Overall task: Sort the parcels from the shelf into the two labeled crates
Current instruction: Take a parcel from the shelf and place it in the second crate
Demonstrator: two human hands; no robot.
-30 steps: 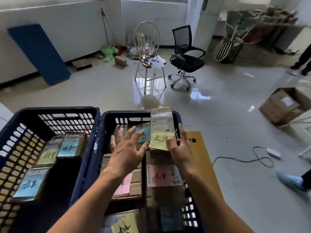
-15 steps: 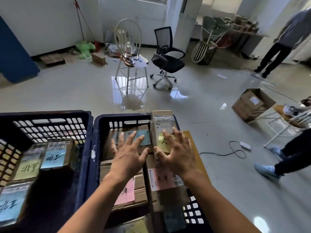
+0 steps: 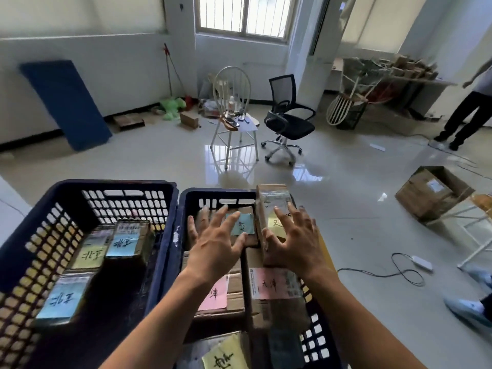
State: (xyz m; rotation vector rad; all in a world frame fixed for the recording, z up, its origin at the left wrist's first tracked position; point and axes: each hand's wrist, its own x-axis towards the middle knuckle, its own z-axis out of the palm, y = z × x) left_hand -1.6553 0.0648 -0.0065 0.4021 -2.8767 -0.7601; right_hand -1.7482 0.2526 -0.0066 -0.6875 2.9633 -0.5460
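We see the left crate (image 3: 111, 184) and right crate (image 3: 183, 206) in navy, their walls gridded with pale slots. Brown parcels (image 3: 235, 291) carry a yellow note (image 3: 87, 258), a blue note (image 3: 60, 302) and a pink note (image 3: 269, 283), all with dark handwriting. Behind are a blue board (image 3: 66, 102), a black chair (image 3: 290, 123) and a glossy pale floor (image 3: 346, 209).

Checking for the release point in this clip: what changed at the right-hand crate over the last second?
The right hand let go of the yellow-note parcel: a second ago it pinched the near end, now its fingers are spread over it. The left hand stayed open over the right crate. The parcel still leans at the crate's far wall, and the left crate is unchanged.
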